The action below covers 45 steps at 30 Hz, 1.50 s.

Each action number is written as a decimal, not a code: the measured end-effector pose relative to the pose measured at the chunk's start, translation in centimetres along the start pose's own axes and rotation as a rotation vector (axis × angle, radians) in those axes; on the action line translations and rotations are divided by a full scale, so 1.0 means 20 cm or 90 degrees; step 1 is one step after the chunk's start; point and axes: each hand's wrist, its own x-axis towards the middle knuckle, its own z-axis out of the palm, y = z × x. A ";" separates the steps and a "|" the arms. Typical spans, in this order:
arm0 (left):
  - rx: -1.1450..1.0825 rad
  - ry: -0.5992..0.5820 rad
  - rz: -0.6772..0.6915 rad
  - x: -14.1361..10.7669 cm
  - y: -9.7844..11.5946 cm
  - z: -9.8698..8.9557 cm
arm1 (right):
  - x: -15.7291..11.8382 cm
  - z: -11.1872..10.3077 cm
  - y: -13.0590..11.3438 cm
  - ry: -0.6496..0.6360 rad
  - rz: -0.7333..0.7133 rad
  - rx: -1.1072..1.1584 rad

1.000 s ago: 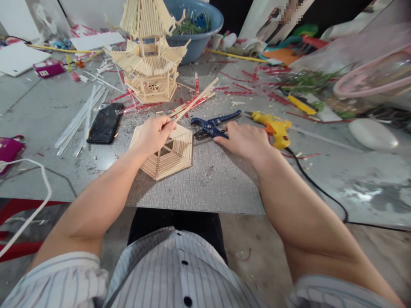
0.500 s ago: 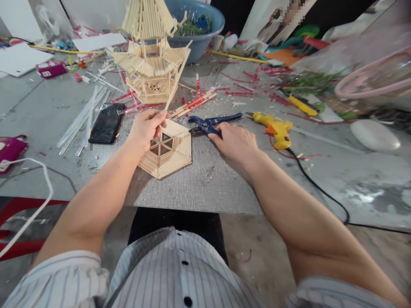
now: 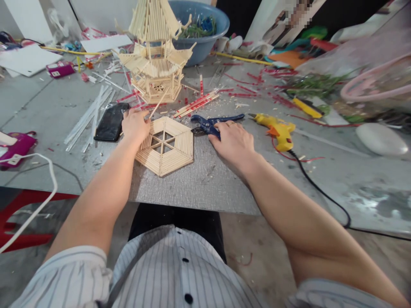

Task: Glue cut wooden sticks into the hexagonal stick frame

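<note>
My left hand (image 3: 136,126) is closed, with a thin wooden stick (image 3: 157,107) slanting up and away from its fingers. Just below and right of that hand, a flat hexagonal frame of wooden sticks (image 3: 178,147) lies on the table, spokes crossing its open middle. My right hand (image 3: 234,139) is wrapped round the handle of a pair of dark blue hand cutters (image 3: 203,124) resting on the table, jaws pointing left toward the hexagon. Behind both hands stands a tiered stick pagoda (image 3: 157,68). Red-wrapped sticks (image 3: 197,104) lie in front of it.
A yellow glue gun (image 3: 281,130) with a black cord lies on the right, near a white mouse-shaped object (image 3: 381,139). Left of my left hand are a black phone (image 3: 111,124) and clear glue sticks (image 3: 86,115). A blue basin (image 3: 205,40) stands behind.
My left hand has moved left and slightly down with the stick, uncovering more of the hexagonal frame. My right hand stays on the cutters. The view has shifted slightly.
</note>
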 end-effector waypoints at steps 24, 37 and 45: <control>0.224 -0.201 0.166 0.33 0.29 0.06 | 0.02 0.02 0.03 0.036 -0.136 0.075; -0.015 -0.407 0.192 -0.09 0.29 -0.16 | 0.00 0.01 0.03 0.002 -0.136 0.093; 0.009 -0.474 0.213 -0.11 0.28 -0.14 | 0.01 0.02 0.04 -0.014 -0.138 0.085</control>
